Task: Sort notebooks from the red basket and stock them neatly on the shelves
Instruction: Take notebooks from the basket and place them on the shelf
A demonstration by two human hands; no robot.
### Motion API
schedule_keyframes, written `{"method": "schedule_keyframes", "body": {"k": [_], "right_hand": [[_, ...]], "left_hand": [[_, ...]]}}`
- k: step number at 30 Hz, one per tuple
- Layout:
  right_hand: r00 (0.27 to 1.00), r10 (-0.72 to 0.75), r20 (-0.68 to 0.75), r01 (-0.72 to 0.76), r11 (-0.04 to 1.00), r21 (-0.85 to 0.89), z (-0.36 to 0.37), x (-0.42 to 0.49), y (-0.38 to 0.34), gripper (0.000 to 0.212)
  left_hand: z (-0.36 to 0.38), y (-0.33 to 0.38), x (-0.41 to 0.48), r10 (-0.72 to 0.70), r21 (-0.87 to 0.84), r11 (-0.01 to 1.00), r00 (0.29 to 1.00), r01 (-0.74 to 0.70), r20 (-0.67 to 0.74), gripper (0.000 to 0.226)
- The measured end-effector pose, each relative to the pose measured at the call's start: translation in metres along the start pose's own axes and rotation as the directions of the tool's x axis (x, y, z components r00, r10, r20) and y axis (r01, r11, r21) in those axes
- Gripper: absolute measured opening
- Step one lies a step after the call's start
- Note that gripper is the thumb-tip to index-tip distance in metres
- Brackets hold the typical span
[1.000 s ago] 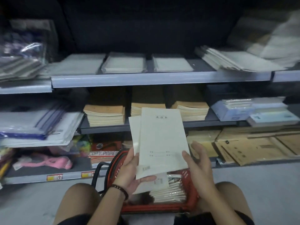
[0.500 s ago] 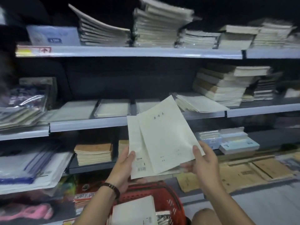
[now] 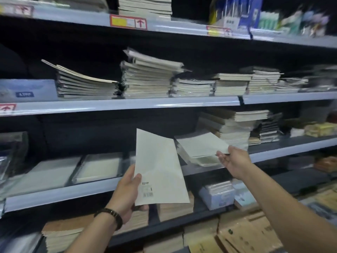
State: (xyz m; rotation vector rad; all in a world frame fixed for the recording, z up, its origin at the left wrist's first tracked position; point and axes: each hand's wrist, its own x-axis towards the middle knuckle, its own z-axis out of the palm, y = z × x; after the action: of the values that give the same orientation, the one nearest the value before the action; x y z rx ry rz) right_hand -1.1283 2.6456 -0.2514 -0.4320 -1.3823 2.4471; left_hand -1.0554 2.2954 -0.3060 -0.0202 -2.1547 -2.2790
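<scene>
Left hand [image 3: 127, 190] grips pale notebook [image 3: 160, 170] at its lower left corner, thumb curled over the cover, other fingers behind. The notebook stands above and right of the hand, in the air in front of the shelf [image 3: 284, 148]. Long axis near upright, top leaning slightly left, barcode end down, cover facing camera. Right hand [image 3: 235, 161] reaches forward and pinches the near right corner of second notebook [image 3: 202, 145]. That one lies almost flat on a low pile [image 3: 200, 159] on the same shelf, left of the hand, long axis running left-right. The two notebooks are just beside each other. Dark wristband [image 3: 113, 216] on the left wrist.
</scene>
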Motion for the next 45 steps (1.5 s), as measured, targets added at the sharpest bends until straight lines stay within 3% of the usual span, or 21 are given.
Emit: {"method": "schedule_keyframes", "body": {"k": [8, 11, 12, 14, 16, 18, 19, 20, 22, 23, 24, 25, 27, 28, 32, 34, 35, 37, 39, 42, 45], "right_hand": [[0.967, 0.019, -0.253, -0.040, 0.996, -0.076, -0.018, 0.032, 0.007, 0.024], [0.945, -0.154, -0.289, 0.052, 0.942, -0.333, -0.020, 0.011, 0.017, 0.014], [0.932, -0.294, -0.214, 0.157, 0.856, -0.492, -0.020, 0.000, 0.023, 0.012], [0.827, -0.535, 0.171, 0.483, 0.522, -0.704, -0.021, -0.027, 0.033, 0.025], [0.579, -0.502, 0.642, 0.763, 0.056, -0.644, -0.019, -0.057, 0.041, 0.047], [0.366, -0.329, 0.871, 0.799, -0.369, -0.475, -0.015, -0.075, 0.050, 0.065], [0.317, -0.321, 0.892, 0.767, -0.466, -0.441, -0.012, -0.079, 0.054, 0.063], [0.284, -0.386, 0.878, 0.756, -0.472, -0.452, -0.008, -0.080, 0.056, 0.055], [0.293, -0.565, 0.772, 0.782, -0.323, -0.533, 0.000, -0.078, 0.054, 0.037], [0.331, -0.633, 0.700, 0.787, -0.224, -0.574, 0.003, -0.076, 0.052, 0.025], [0.383, -0.691, 0.613, 0.786, -0.105, -0.609, 0.005, -0.073, 0.047, 0.010], [0.491, -0.714, 0.500, 0.759, 0.069, -0.647, 0.007, -0.069, 0.042, 0.013], [0.734, -0.614, 0.289, 0.628, 0.455, -0.631, 0.013, -0.059, 0.035, 0.024], [0.815, -0.537, 0.216, 0.550, 0.601, -0.580, 0.016, -0.053, 0.033, 0.022], [0.982, -0.188, 0.016, 0.185, 0.939, -0.290, 0.034, -0.016, 0.020, 0.014], [1.000, 0.003, 0.031, 0.000, 0.995, -0.105, 0.035, 0.004, 0.009, 0.007], [0.996, 0.066, 0.056, -0.061, 0.994, -0.092, 0.031, 0.014, 0.007, 0.013], [0.991, 0.121, 0.057, -0.103, 0.962, -0.254, 0.020, 0.028, 0.008, 0.019], [0.997, 0.072, -0.007, -0.069, 0.910, -0.408, 0.012, 0.034, 0.014, 0.021], [0.995, -0.029, -0.100, -0.019, 0.891, -0.454, -0.001, 0.034, 0.026, 0.014], [0.979, -0.180, -0.100, 0.101, 0.842, -0.530, -0.010, 0.021, 0.046, 0.028]], "left_hand": [[0.018, 0.013, 0.020, -0.015, -0.002, 1.000, 1.000, 0.015, 0.026, 0.035], [0.029, 0.023, 0.020, -0.019, -0.030, 0.999, 0.999, 0.020, 0.033, 0.034], [0.034, 0.027, 0.019, -0.021, -0.049, 0.999, 0.999, 0.023, 0.035, 0.033], [0.046, 0.036, 0.018, -0.029, -0.101, 0.994, 0.999, 0.033, 0.045, 0.028], [0.062, 0.047, 0.018, -0.030, -0.142, 0.989, 0.997, 0.040, 0.069, 0.025], [0.078, 0.055, 0.018, -0.010, -0.164, 0.986, 0.995, 0.026, 0.097, 0.023], [0.087, 0.060, 0.017, 0.003, -0.176, 0.984, 0.994, 0.017, 0.112, 0.024], [0.094, 0.065, 0.017, 0.014, -0.190, 0.982, 0.991, 0.011, 0.132, 0.025], [0.107, 0.076, 0.017, 0.037, -0.255, 0.967, 0.977, 0.018, 0.210, 0.035], [0.112, 0.081, 0.018, 0.041, -0.294, 0.955, 0.968, 0.034, 0.248, 0.042], [0.115, 0.087, 0.018, 0.044, -0.319, 0.946, 0.960, 0.048, 0.275, 0.046], [0.116, 0.091, 0.019, 0.049, -0.317, 0.947, 0.955, 0.049, 0.293, 0.047], [0.117, 0.093, 0.019, 0.055, -0.220, 0.975, 0.956, 0.010, 0.289, 0.028], [0.115, 0.088, 0.020, 0.044, -0.171, 0.985, 0.962, 0.002, 0.268, 0.019], [0.104, 0.057, 0.014, -0.041, -0.060, 0.997, 0.976, 0.055, 0.212, 0.019], [0.097, 0.043, 0.011, -0.082, -0.013, 0.996, 0.975, 0.087, 0.206, 0.020], [0.093, 0.037, 0.010, -0.099, 0.010, 0.995, 0.974, 0.099, 0.204, 0.020], [0.086, 0.026, 0.009, -0.119, 0.055, 0.992, 0.969, 0.109, 0.219, 0.020], [0.078, 0.018, 0.009, -0.126, 0.095, 0.990, 0.963, 0.106, 0.239, 0.021], [0.068, 0.003, 0.009, -0.149, 0.138, 0.984, 0.952, 0.116, 0.267, 0.020], [0.055, -0.021, 0.011, -0.206, 0.187, 0.970, 0.932, 0.155, 0.298, 0.020]]}}
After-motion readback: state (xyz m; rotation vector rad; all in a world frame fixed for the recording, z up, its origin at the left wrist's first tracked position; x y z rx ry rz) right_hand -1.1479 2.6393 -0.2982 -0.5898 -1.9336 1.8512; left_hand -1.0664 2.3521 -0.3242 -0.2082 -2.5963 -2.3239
